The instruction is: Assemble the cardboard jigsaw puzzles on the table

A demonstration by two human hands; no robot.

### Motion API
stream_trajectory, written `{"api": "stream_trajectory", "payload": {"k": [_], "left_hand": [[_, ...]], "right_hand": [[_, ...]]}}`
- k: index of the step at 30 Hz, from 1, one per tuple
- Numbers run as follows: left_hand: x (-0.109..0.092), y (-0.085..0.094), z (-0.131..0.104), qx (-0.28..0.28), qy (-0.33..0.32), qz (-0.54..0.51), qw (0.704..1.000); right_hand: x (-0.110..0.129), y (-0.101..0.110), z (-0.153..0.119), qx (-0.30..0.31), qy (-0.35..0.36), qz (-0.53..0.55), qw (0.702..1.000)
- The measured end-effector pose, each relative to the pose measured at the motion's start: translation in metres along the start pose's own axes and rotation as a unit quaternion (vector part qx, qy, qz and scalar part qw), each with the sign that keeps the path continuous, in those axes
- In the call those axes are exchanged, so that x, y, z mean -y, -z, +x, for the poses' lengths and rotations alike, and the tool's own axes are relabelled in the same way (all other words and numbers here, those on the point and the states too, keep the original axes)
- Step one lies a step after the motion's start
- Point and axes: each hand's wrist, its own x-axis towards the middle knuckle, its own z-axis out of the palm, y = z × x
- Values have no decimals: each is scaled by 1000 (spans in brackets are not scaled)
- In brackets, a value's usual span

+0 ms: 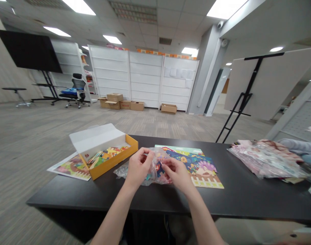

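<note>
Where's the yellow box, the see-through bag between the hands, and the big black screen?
Yellow box (114,159): head view, front wall.
See-through bag (152,175): head view, crinkled middle.
Black screen (30,51): head view, middle of its face.

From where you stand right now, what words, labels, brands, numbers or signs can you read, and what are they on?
No text can be read.
Papers on the white shelving: too blurred.
Cardboard box by the shelving: reddish marking, too small.
Yellow box and plastic bag: no legible text.
</note>
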Motion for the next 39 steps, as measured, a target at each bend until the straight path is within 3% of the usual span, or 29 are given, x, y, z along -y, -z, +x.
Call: {"api": "stream_trajectory", "payload": {"k": [3,5,8,11,13,15,19,23,27,31,39], "left_hand": [[1,1,0,-1,-4,7,1000],[1,1,0,1,-2,4,1000],[0,1,0,4,3,-2,1000],[-2,2,-1,-7,5,0,1000],[-3,2,-1,-13,2,3,1000],[-3,1,-1,-17,-3,5,1000],[-4,1,-1,-18,0,-4,1000],[-4,2,-2,-17,11,-14,1000],[-3,4,-2,-18,15,-7,1000],[-3,3,-2,-16,14,-6,1000],[-6,0,-2,-18,10,-17,1000]], "right_hand": [[-6,-29,4,20,-3,24,1000],[-7,-31,6,27,16,6,999],[-5,-11,6,-2,53,-72,996],[-5,22,6,-99,67,-149,982],[-8,40,7,-163,57,-214,961],[-12,48,10,-181,34,-309,933],[-19,43,19,-105,1,-451,886],[-20,35,27,-23,-15,-475,880],[-21,37,28,-17,-37,-488,872],[-25,43,24,-37,-22,-468,883],[-28,68,9,-85,38,-183,979]]}}
